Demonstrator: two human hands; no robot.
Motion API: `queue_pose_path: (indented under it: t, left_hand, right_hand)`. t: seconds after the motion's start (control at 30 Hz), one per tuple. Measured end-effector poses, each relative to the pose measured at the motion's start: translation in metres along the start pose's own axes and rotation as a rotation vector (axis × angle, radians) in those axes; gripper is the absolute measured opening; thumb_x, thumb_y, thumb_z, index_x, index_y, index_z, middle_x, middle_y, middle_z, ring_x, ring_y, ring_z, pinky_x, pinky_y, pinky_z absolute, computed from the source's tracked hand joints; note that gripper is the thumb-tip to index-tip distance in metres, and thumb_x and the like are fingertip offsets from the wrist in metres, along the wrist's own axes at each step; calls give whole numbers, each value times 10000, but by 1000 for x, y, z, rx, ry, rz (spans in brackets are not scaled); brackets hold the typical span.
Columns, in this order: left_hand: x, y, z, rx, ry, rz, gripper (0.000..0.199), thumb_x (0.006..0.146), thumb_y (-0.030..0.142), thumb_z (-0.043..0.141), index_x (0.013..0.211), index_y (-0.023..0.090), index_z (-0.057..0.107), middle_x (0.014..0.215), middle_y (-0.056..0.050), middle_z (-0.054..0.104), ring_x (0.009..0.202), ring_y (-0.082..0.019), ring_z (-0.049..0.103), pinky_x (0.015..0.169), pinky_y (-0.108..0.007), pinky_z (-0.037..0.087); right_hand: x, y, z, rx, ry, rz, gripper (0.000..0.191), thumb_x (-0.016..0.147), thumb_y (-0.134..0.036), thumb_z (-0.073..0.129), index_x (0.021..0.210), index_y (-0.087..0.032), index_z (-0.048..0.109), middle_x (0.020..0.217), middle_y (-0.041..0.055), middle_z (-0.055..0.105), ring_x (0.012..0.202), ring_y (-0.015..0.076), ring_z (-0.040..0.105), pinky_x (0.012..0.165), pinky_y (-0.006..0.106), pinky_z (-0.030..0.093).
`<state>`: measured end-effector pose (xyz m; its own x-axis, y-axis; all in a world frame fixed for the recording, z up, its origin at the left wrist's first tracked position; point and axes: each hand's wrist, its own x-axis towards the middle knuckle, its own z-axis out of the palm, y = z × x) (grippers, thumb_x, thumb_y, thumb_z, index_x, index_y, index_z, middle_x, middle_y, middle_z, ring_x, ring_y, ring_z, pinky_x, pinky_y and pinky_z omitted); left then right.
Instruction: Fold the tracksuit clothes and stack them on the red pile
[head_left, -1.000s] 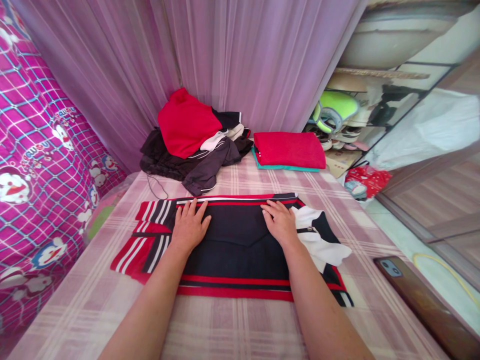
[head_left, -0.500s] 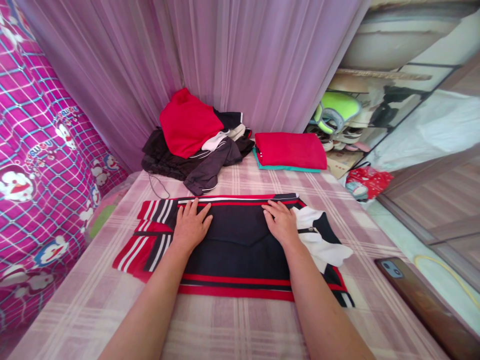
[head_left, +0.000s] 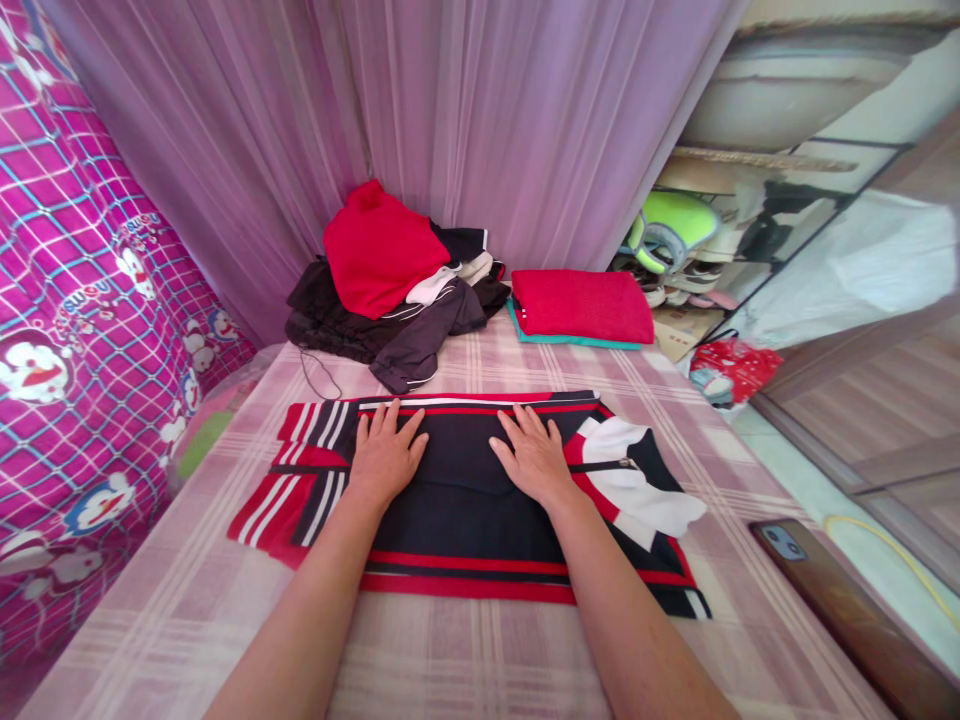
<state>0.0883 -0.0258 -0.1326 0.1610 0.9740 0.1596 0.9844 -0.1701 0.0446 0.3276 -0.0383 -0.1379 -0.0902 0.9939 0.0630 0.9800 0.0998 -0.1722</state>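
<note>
A dark navy jacket (head_left: 457,510) with red and white trim lies flat and folded on the plaid cloth of the table (head_left: 450,660). Its striped red cuffs point left, and a white collar part (head_left: 660,500) lies at the right. My left hand (head_left: 386,455) rests flat on the upper left of the jacket, fingers spread. On the upper middle-right part lies my right hand (head_left: 532,455), palm down with fingers apart. Neither hand grips anything.
Behind the jacket are a loose heap of red and black clothes (head_left: 382,250) and a folded red garment (head_left: 581,305) on a teal one. A phone (head_left: 840,610) lies at the right edge. Purple curtains (head_left: 487,120) hang behind; shelves with shoes stand at the back right.
My right hand has slid left across the jacket, uncovering more of the red and white part near the collar. My left hand has barely moved.
</note>
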Motion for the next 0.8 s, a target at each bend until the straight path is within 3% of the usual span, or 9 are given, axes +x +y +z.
queue_pose_path:
  t: [0.13,0.37,0.5,0.67,0.8]
  left_hand:
    - [0,0,1,-3,-10,-17,485,972,453,399,1430,337,510,1563,-116,403,1434,-359,361,1141,-681,208]
    - [1,2,0,-14,-31,-29,484,974,452,400,1430,332,509,1569,-129,391,1443,-356,346,1135,-691,207]
    - [1,3,-2,-25,-54,-43,480,977,448,403,1431,333,507,1578,-134,372,1450,-355,333,1133,-698,198]
    - [0,5,-3,-60,-53,-53,480,979,457,389,1431,345,502,1584,-121,367,1460,-350,314,1128,-724,165]
    - [-1,6,-3,-99,-49,-84,463,976,459,386,1412,375,516,1591,-95,360,1455,-362,311,1090,-793,108]
  right_hand:
    - [3,18,4,-18,-11,122,574,1006,-515,302,1491,-243,442,1599,108,332,1479,292,260,1163,571,211]
    - [5,44,8,-59,96,323,594,998,-504,285,1486,-209,454,1556,166,388,1446,333,315,1128,607,235]
    - [8,40,2,-103,89,322,587,992,-486,331,1472,-179,472,1530,189,420,1416,348,362,1117,620,249]
    - [19,38,-7,-167,239,223,548,995,-434,353,1462,-177,482,1559,173,381,1432,330,331,1137,584,240]
    - [26,40,1,-161,145,228,542,1010,-435,312,1467,-196,479,1551,159,401,1433,315,337,1129,566,264]
